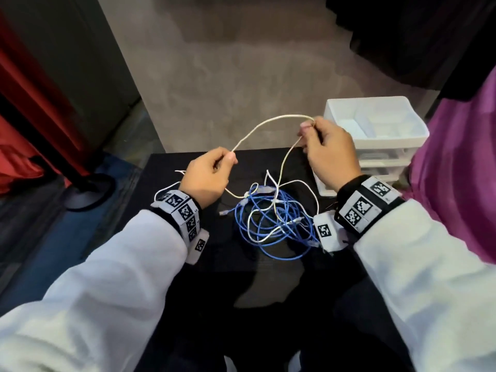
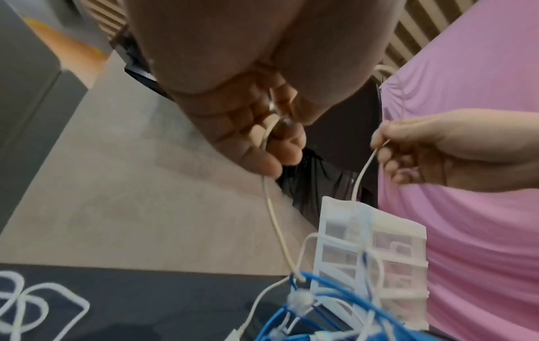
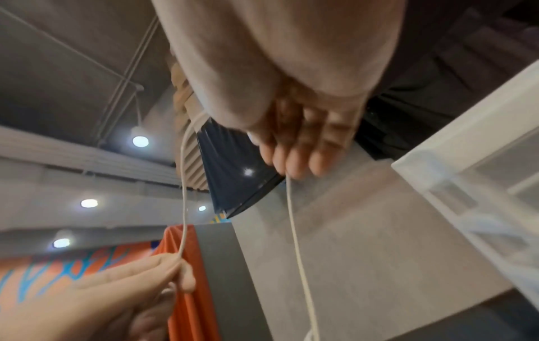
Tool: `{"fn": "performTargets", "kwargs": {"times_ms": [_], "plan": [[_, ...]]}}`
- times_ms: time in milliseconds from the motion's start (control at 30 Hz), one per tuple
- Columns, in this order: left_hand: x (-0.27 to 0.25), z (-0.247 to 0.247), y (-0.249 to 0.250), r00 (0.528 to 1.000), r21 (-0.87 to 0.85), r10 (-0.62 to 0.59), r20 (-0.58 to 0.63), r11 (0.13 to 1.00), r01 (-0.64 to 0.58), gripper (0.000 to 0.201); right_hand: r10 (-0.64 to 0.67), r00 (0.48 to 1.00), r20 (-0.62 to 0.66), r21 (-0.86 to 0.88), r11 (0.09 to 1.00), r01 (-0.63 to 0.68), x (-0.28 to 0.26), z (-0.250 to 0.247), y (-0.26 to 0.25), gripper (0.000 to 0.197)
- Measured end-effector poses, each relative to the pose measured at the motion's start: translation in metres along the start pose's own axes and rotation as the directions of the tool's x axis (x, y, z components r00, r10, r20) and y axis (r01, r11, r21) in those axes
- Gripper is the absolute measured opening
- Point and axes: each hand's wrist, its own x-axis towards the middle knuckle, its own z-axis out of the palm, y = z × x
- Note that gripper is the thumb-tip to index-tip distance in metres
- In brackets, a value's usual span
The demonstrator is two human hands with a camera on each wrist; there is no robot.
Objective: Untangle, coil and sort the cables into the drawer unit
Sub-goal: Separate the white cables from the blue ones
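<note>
- Left hand (image 1: 206,177): thumb and forefinger pinch a cream cable (image 1: 268,123), the other fingers (image 2: 262,161) curled loosely beneath; the wrist view shows the cable running down through the curled fingers.
- Right hand (image 1: 328,154): raised higher and farther back, its fingers (image 3: 294,161) pressed together and curled, pinching the same cream cable at the top of its arc; the cable doubles over here and drops back toward the pile.
- Between the two hands the cream cable rises in a loose arch above the bench (image 1: 188,264).
- Below the hands, a tangle of blue cables (image 1: 271,226) and thin white cables (image 1: 306,189) lies on the black bench, the cream cable's lower run threaded into it.
- A white drawer unit (image 1: 375,135) stands at the bench's far right corner, just behind the right hand.
</note>
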Motion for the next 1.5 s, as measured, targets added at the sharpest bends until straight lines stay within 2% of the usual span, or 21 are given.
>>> {"fn": "performTargets", "kwargs": {"times_ms": [100,200,233,300,333,400,467,533,600,633,667,700,867,933,1067,1200,1267,1333,1400,1500], "plan": [[-0.003,0.007,-0.004,0.994,-0.04,-0.056,0.091,0.997,0.06,0.027,0.101,0.97,0.222,-0.01,0.995,-0.101,-0.006,0.007,0.006,0.025],[-0.008,0.021,0.008,0.972,-0.157,-0.05,0.231,0.984,0.088,0.035,-0.02,0.944,0.329,0.133,0.991,-0.026,-0.013,0.016,-0.011,0.022],[-0.008,0.026,0.014,0.958,-0.181,-0.019,0.286,0.981,0.073,0.033,-0.053,0.933,0.357,0.176,0.984,-0.011,-0.015,0.019,-0.018,0.022],[-0.006,0.032,0.025,0.94,-0.143,0.025,0.339,0.989,0.026,0.014,-0.083,0.913,0.401,0.244,0.97,-0.019,-0.016,0.028,-0.028,0.02],[-0.002,0.034,0.029,0.941,-0.117,0.033,0.338,0.993,0.008,0.011,-0.08,0.914,0.398,0.286,0.957,-0.041,-0.017,0.032,-0.03,0.019],[0.004,0.035,0.037,0.953,-0.145,0.004,0.304,0.988,0.043,0.027,-0.074,0.949,0.307,0.343,0.939,-0.038,-0.021,0.037,-0.027,0.02],[0.009,0.034,0.044,0.965,-0.309,-0.03,0.261,0.944,0.112,0.03,-0.013,0.974,0.226,0.294,0.954,-0.056,-0.031,0.043,-0.018,0.04],[0.012,0.032,0.05,0.979,-0.37,-0.035,0.199,0.923,0.108,0.032,0.099,0.929,0.355,0.198,0.964,-0.179,-0.047,0.057,-0.002,0.049],[0.014,0.029,0.054,0.984,-0.349,0.004,0.179,0.935,0.06,0.033,0.141,0.857,0.495,0.155,0.957,-0.247,-0.065,0.076,0.019,0.034],[0.015,0.027,0.057,0.985,-0.344,0.015,0.174,0.938,0.047,0.033,0.147,0.853,0.501,0.135,0.96,-0.245,-0.071,0.083,0.028,0.02],[0.017,0.024,0.06,0.987,-0.331,0.022,0.158,0.943,0.032,0.034,0.152,0.864,0.48,0.108,0.967,-0.231,-0.074,0.087,0.036,0.01],[0.018,0.02,0.065,0.99,-0.327,0.025,0.141,0.945,0.022,0.034,0.154,0.878,0.453,0.063,0.977,-0.204,-0.074,0.089,0.041,0.009],[0.03,-0.022,0.094,0.996,-0.406,0.085,0.024,0.911,-0.068,0.036,0.157,0.896,0.416,-0.191,0.978,-0.083,-0.067,0.082,0.063,0.012],[0.033,-0.041,0.105,0.995,-0.451,0.098,-0.029,0.887,-0.101,0.038,0.203,0.897,0.392,-0.278,0.956,-0.095,-0.065,0.079,0.072,0.011],[0.039,-0.067,0.11,0.986,-0.501,0.112,-0.128,0.85,-0.161,0.038,0.272,0.92,0.282,-0.303,0.935,-0.184,-0.059,0.07,0.078,0.03],[0.038,-0.065,0.093,0.983,-0.442,0.096,-0.159,0.883,-0.158,0.036,0.303,0.915,0.267,-0.206,0.945,-0.254,-0.048,0.067,0.07,0.033],[0.035,-0.058,0.08,0.989,-0.377,0.085,-0.118,0.918,-0.124,0.035,0.33,0.923,0.199,-0.016,0.943,-0.334,-0.041,0.066,0.062,0.029],[0.032,-0.051,0.068,0.995,-0.34,0.076,-0.066,0.936,-0.094,0.036,0.37,0.918,0.14,0.214,0.894,-0.393,-0.034,0.064,0.051,0.024],[0.028,-0.046,0.059,0.998,-0.321,0.055,-0.041,0.945,-0.065,0.037,0.361,0.926,0.112,0.32,0.869,-0.378,-0.028,0.059,0.041,0.02],[0.025,-0.035,0.047,0.999,-0.326,0.002,-0.035,0.945,-0.013,0.034,0.267,0.958,0.101,0.267,0.921,-0.284,-0.026,0.051,0.033,0.018]]}}
